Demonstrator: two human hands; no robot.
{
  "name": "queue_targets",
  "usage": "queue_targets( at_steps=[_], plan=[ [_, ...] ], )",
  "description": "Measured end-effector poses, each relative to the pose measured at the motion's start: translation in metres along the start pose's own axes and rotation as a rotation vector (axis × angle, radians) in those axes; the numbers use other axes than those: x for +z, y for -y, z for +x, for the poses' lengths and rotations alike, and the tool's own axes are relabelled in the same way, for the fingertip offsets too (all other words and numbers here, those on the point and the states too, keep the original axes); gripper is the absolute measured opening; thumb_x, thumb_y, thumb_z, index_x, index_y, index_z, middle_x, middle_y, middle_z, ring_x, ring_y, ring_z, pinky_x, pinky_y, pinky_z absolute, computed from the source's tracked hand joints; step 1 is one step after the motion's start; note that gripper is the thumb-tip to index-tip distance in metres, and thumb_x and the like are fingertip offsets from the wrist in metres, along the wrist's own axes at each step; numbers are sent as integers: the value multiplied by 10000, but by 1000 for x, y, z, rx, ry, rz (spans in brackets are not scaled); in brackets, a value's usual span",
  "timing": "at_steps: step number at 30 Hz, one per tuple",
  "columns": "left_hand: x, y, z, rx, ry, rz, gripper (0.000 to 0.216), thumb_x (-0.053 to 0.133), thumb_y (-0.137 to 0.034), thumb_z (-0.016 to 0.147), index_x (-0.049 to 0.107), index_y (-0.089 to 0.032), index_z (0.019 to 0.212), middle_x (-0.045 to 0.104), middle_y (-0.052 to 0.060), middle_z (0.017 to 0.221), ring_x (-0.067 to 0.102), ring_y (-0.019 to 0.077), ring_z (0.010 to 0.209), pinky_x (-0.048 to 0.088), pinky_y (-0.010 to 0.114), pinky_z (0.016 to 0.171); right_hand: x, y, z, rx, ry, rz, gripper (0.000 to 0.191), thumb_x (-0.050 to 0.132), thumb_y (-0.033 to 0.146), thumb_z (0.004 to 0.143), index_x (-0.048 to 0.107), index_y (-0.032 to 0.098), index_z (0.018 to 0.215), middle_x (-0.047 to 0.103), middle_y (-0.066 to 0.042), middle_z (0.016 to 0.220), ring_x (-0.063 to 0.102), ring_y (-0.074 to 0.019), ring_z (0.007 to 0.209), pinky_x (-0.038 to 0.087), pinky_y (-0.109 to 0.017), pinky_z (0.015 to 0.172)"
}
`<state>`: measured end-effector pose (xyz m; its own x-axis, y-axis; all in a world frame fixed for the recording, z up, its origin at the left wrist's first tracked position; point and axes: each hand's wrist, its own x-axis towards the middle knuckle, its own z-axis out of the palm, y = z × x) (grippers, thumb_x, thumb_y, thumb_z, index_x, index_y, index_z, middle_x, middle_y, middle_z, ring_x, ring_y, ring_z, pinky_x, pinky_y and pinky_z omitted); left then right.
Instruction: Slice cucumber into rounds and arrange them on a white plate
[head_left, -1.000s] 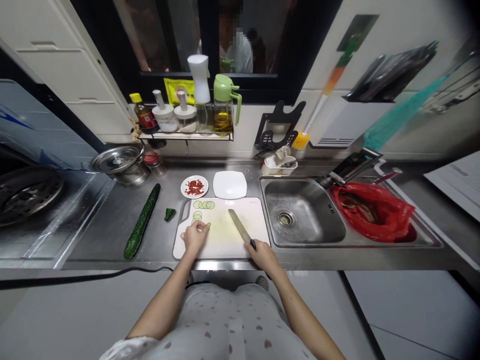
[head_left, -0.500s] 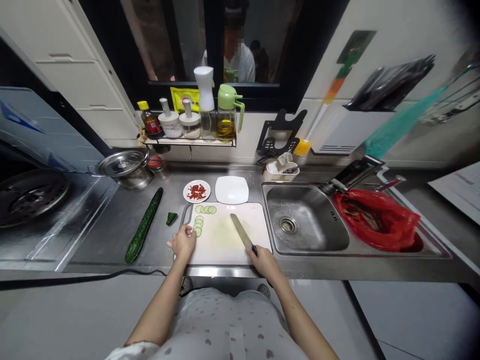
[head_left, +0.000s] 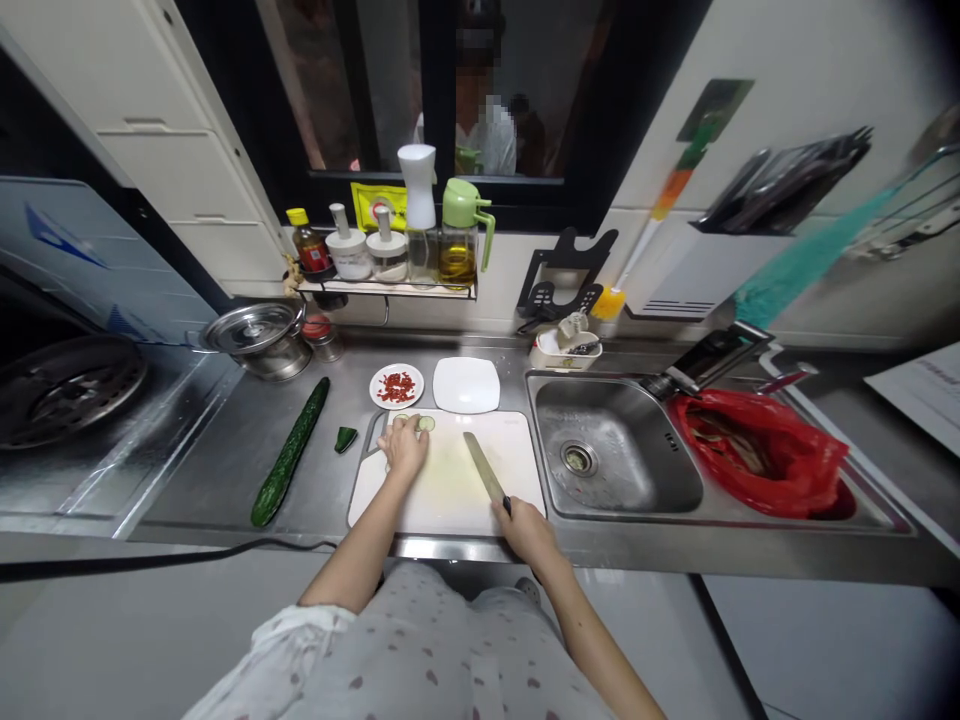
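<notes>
My right hand (head_left: 527,532) is wrapped round the black handle of a kitchen knife (head_left: 486,468), whose blade lies low over the white cutting board (head_left: 457,512), pointing away to the left. At the board's far left corner, my left hand (head_left: 406,450) reaches over the cucumber slices (head_left: 426,424), fingers apart and fingertips at them. Some slices are hidden by that hand. Left of the board lie a cut cucumber end (head_left: 345,439) and a long whole cucumber (head_left: 291,455).
Behind the board stand a plate of chopped red bits (head_left: 380,398) and a white square plate (head_left: 466,385). The sink (head_left: 622,440) is on the right, with a red bag (head_left: 806,470) beside it. A lidded pot (head_left: 274,358) sits back left, below a condiment rack (head_left: 390,290).
My left hand has moved away from me and to the right, from the nearer slices to the board's far left corner. The right hand and knife have barely moved.
</notes>
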<state>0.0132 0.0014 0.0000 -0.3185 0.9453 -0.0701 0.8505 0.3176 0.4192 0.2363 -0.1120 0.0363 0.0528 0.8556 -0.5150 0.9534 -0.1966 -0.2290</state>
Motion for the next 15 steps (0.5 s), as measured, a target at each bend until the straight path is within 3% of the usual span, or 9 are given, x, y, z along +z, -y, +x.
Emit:
queue_targets(
  at_steps=[8, 15],
  plan=[
    [1, -2, 23, 82, 85, 79, 308, 537, -312, 833, 644, -255, 1116, 575, 141, 1206, 444, 345, 1182, 279, 483, 942, -2, 1, -2, 17, 15, 5, 476, 308, 458, 972, 634, 138, 1103, 685, -180, 1089, 634, -267, 1055, 440, -329, 814],
    [-2, -3, 19, -62, 160, -144, 177, 538, -285, 823, 650, -255, 956, 714, 36, 948, 605, 233, 976, 299, 421, 937, -4, 0, -2, 19, 16, 20, 459, 321, 457, 969, 640, 148, 1085, 687, -174, 1088, 637, -261, 1049, 438, -320, 809]
  ],
)
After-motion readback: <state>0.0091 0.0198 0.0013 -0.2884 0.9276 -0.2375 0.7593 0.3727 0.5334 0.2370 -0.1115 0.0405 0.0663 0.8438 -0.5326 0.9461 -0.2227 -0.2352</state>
